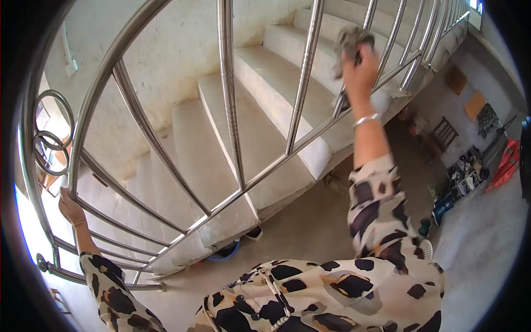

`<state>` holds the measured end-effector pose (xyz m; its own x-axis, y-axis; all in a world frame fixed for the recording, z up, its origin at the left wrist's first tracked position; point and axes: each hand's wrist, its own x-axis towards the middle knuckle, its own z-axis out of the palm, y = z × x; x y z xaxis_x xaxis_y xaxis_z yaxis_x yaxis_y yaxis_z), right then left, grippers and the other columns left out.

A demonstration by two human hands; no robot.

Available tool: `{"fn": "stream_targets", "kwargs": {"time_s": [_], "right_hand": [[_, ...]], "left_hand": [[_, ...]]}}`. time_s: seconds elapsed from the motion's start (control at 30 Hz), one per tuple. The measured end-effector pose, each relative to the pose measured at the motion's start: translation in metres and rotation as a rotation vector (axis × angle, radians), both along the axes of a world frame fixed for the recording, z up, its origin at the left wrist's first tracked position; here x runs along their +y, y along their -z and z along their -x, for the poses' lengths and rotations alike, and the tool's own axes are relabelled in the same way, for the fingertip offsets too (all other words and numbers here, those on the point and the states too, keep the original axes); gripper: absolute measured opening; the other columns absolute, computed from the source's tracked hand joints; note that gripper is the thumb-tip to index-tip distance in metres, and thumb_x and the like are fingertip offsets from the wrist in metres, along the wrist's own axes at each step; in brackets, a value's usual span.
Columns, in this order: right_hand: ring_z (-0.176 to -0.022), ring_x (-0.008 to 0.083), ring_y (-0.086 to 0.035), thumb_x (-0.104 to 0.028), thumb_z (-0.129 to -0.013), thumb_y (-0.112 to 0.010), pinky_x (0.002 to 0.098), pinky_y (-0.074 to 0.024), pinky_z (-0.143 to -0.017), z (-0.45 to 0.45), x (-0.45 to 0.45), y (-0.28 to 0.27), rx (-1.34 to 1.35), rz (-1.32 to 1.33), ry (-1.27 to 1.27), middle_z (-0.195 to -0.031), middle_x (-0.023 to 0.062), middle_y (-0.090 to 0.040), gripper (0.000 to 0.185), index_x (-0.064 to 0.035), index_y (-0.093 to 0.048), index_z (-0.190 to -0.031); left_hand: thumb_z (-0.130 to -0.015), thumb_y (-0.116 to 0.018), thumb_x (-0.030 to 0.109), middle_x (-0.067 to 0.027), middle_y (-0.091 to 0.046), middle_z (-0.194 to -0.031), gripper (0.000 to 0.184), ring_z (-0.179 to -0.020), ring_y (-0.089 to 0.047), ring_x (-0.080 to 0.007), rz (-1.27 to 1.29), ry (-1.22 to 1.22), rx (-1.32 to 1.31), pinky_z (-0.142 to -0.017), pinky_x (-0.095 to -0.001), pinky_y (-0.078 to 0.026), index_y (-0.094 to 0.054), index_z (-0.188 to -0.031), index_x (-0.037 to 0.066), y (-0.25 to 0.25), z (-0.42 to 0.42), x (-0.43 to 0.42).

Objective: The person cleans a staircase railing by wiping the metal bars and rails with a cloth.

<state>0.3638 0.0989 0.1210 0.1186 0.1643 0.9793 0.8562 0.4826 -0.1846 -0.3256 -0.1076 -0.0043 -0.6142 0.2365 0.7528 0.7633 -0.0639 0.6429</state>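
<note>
Head camera view: you work with two bare hands at a metal stair railing. Your right hand, slightly blurred, is clenched around one crumpled grey cloth, held up at the upright bars above the sloping bottom rail; whether the cloth wraps a bar, you cannot tell from here. One silver bracelet circles your right wrist. Your left hand grasps the curved metal rail at lower left, just below two overlapping metal rings. Beyond the bars, one flight of pale concrete steps climbs toward upper right. One blue basin sits beneath the stairs, while two orange-brown panels, one wooden chair and one red item show at right.
</note>
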Motion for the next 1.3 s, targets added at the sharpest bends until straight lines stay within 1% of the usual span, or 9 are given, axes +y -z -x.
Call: {"fn": "stream_targets", "kwargs": {"time_s": [0.2, 0.47, 0.57, 0.77, 0.9, 0.97, 1.1, 1.2, 1.3], "right_hand": [[-0.109, 0.0449, -0.04, 0.003, -0.065, -0.054, 0.0439, -0.0347, -0.094, 0.006, -0.038, 0.154, -0.153, 0.132, 0.053, -0.125, 0.0261, -0.037, 0.028, -0.0003, -0.053, -0.093], [-0.097, 0.0397, -0.048, -0.011, -0.076, -0.058, 0.0438, -0.0399, -0.082, -0.084, -0.005, 0.071, -0.086, 0.029, 0.121, -0.101, 0.0224, -0.053, 0.029, -0.0009, -0.054, -0.103], [-0.094, 0.0397, -0.048, -0.009, -0.073, -0.061, 0.0412, -0.0419, -0.08, -0.086, -0.002, 0.079, -0.134, 0.332, 0.262, -0.101, 0.0239, -0.05, 0.033, -0.0022, -0.054, -0.104], [-0.096, 0.0383, -0.05, -0.012, -0.078, -0.055, 0.0412, -0.0411, -0.081, -0.013, -0.028, 0.159, 0.364, 0.2, 0.022, -0.101, 0.0248, -0.053, 0.032, -0.0018, -0.052, -0.108], [-0.096, 0.0271, -0.054, -0.002, -0.075, -0.055, 0.0332, -0.0406, -0.085, 0.04, -0.078, 0.234, 0.504, 0.727, -0.257, -0.104, 0.0175, -0.056, 0.034, 0.0011, -0.049, -0.109], [-0.087, 0.0266, -0.058, -0.006, -0.074, -0.056, 0.0339, -0.0432, -0.079, 0.053, -0.106, 0.237, 0.105, 1.147, -0.52, -0.091, 0.0163, -0.061, 0.029, 0.0014, -0.053, -0.102], [-0.088, 0.019, -0.057, -0.002, -0.071, -0.058, 0.03, -0.0435, -0.08, 0.054, -0.102, 0.183, 0.532, 0.871, -0.648, -0.09, 0.011, -0.061, 0.027, -0.0009, -0.056, -0.097], [-0.09, 0.0251, -0.056, 0.0, -0.07, -0.058, 0.0335, -0.0443, -0.078, 0.022, -0.077, 0.122, 0.224, 0.335, -0.464, -0.096, 0.0139, -0.059, 0.029, -0.0042, -0.056, -0.098], [-0.085, 0.0319, -0.055, 0.0, -0.068, -0.059, 0.0378, -0.0456, -0.074, 0.009, -0.057, 0.105, -0.074, 0.258, -0.177, -0.094, 0.0141, -0.056, 0.033, -0.0075, -0.057, -0.101]], "left_hand": [[-0.091, -0.039, 0.035, -0.0042, -0.046, -0.055, 0.047, -0.052, -0.04, -0.0121, 0.053, 0.041, -0.012, -0.051, -0.0255, -0.034, -0.052, -0.063, 0.0, 0.0, 0.012, -0.002], [-0.09, -0.039, 0.037, -0.0056, -0.049, -0.057, 0.049, -0.053, -0.044, -0.0136, 0.132, -0.012, -0.016, -0.053, -0.0269, -0.036, -0.055, -0.065, -0.002, -0.002, 0.016, -0.005], [-0.09, -0.038, 0.038, -0.0059, -0.05, -0.057, 0.05, -0.054, -0.044, -0.014, 0.153, -0.041, 0.006, -0.054, -0.0276, -0.037, -0.055, -0.066, -0.002, 0.0, 0.023, -0.005], [-0.09, -0.038, 0.037, -0.0052, -0.048, -0.057, 0.05, -0.055, -0.044, -0.0135, 0.107, 0.0, 0.004, -0.055, -0.0275, -0.036, -0.055, -0.065, -0.002, 0.002, 0.028, -0.003], [-0.091, -0.038, 0.037, -0.0044, -0.047, -0.057, 0.049, -0.055, -0.043, -0.0133, 0.15, -0.019, -0.055, -0.055, -0.0273, -0.035, -0.053, -0.064, -0.001, 0.0, 0.029, -0.005], [-0.091, -0.038, 0.036, -0.0042, -0.046, -0.056, 0.049, -0.054, -0.041, -0.0132, 0.117, -0.005, -0.059, -0.055, -0.0274, -0.034, -0.053, -0.063, -0.001, 0.001, 0.023, -0.004], [-0.09, -0.038, 0.037, -0.0058, -0.049, -0.057, 0.049, -0.055, -0.042, -0.0143, 0.129, 0.019, -0.028, -0.057, -0.0279, -0.035, -0.054, -0.064, -0.002, -0.008, 0.008, -0.011], [-0.09, -0.038, 0.037, -0.0067, -0.051, -0.058, 0.049, -0.056, -0.043, -0.0145, 0.131, -0.04, -0.024, -0.057, -0.0281, -0.035, -0.055, -0.067, -0.003, -0.008, 0.006, -0.009], [-0.09, -0.037, 0.036, -0.0073, -0.052, -0.06, 0.049, -0.057, -0.044, -0.0146, 0.117, -0.028, -0.104, -0.058, -0.0287, -0.036, -0.057, -0.069, -0.003, -0.012, 0.002, -0.013]]}}
